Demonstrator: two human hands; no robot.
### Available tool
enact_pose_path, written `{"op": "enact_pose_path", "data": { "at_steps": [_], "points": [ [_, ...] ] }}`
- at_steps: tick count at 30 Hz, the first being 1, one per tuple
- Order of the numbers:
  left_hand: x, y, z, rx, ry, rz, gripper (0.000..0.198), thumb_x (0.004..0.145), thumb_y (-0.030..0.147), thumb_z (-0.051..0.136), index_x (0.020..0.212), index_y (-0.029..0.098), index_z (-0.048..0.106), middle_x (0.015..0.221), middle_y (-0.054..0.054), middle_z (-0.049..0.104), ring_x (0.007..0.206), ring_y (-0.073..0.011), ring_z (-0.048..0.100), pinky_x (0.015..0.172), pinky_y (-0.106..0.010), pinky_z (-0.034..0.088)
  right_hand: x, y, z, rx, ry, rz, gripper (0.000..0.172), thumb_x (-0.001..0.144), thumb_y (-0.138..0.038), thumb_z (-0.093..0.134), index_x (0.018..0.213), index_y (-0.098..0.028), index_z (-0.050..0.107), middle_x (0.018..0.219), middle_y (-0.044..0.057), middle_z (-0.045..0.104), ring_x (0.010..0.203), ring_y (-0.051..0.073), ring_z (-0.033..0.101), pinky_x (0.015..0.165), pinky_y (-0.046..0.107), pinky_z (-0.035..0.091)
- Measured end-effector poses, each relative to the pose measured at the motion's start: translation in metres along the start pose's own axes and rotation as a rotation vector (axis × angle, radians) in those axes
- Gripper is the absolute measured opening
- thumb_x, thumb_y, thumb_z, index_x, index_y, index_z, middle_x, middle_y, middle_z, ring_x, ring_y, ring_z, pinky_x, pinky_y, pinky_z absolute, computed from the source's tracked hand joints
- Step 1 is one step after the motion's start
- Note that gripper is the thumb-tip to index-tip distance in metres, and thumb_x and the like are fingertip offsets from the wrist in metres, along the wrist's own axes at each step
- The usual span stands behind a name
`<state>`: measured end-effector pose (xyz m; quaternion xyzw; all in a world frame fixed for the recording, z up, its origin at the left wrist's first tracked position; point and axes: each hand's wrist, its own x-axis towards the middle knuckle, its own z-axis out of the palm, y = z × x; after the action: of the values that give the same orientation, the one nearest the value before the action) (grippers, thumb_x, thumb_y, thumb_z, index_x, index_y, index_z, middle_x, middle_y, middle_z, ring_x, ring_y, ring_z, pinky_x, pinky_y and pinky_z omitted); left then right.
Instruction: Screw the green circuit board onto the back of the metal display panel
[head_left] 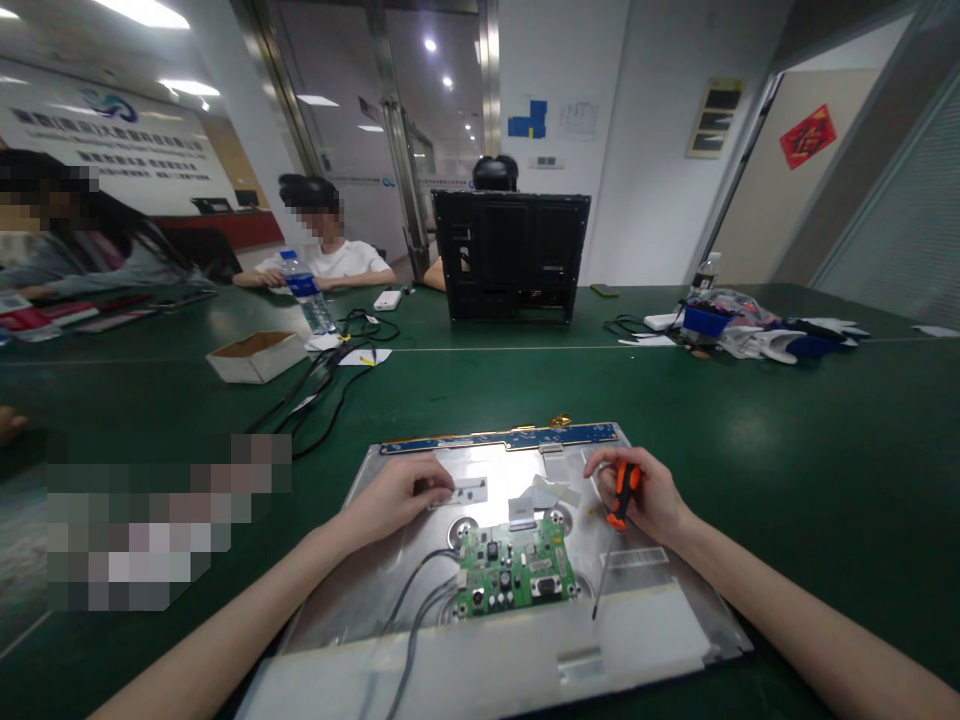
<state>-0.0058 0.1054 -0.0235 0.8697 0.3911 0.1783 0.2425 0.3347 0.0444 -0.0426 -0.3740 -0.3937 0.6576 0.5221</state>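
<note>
Flat on the table in front of me lies a metal-backed display panel [322, 600]. A green circuit board [517, 572] sits on its middle, with grey cables [421, 598] leaving on the left. Along the panel's far edge runs a narrow blue circuit strip [495, 440]. My left hand [411, 492] rests on the panel by a white label [471, 491], its fingers pinched together; what they hold, if anything, is hidden. My right hand [651, 495] grips an orange and black screwdriver [624, 497], its shaft slanting down toward the panel, right of the green board.
Ahead stands a black monitor housing [514, 255], a person partly hidden behind it. To the left are a white box [257, 358], a water bottle [307, 292] and black cables [324, 375]. Two people sit at the left. A cluttered pile [750, 325] lies at the right back.
</note>
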Motion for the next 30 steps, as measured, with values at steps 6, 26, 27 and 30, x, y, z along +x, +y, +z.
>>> {"op": "enact_pose_path", "data": {
  "at_steps": [6,26,27,30],
  "points": [
    [-0.002,0.006,0.000,-0.017,0.004,-0.024,0.016,0.085,0.029,0.060,0.079,0.018,0.070,0.072,-0.001,0.064,0.064,-0.0152,0.056,0.060,-0.025,0.039,-0.001,-0.001,0.003,-0.008,0.013,-0.009,0.041,0.072,-0.050,0.058,0.068,-0.011,0.071,0.039,-0.006,0.034,0.034,0.006,0.023,0.034,0.022,0.017],
    [-0.008,0.035,0.014,-0.247,-0.165,0.033,0.010,0.081,0.022,0.062,0.077,0.018,0.071,0.072,-0.001,0.061,0.065,-0.0139,0.053,0.060,-0.024,0.040,-0.001,-0.001,0.002,-0.018,0.013,-0.017,0.042,0.075,-0.049,0.057,0.070,-0.011,0.072,0.042,-0.005,0.037,0.035,0.007,0.023,0.036,0.022,0.016],
    [-0.008,0.035,0.014,-0.247,-0.164,0.037,0.010,0.080,0.021,0.062,0.077,0.018,0.071,0.072,0.000,0.061,0.065,-0.0141,0.053,0.060,-0.024,0.040,-0.001,-0.002,0.002,-0.018,0.014,-0.017,0.042,0.075,-0.050,0.057,0.070,-0.011,0.072,0.042,-0.005,0.037,0.035,0.007,0.023,0.036,0.022,0.016],
    [-0.009,0.035,0.013,-0.236,-0.165,0.049,0.010,0.081,0.020,0.061,0.077,0.018,0.071,0.073,-0.001,0.062,0.067,-0.0144,0.054,0.061,-0.024,0.040,-0.002,-0.003,0.004,-0.021,0.016,-0.014,0.042,0.073,-0.050,0.058,0.068,-0.011,0.072,0.042,-0.005,0.037,0.035,0.007,0.023,0.036,0.022,0.017]
  ]
}}
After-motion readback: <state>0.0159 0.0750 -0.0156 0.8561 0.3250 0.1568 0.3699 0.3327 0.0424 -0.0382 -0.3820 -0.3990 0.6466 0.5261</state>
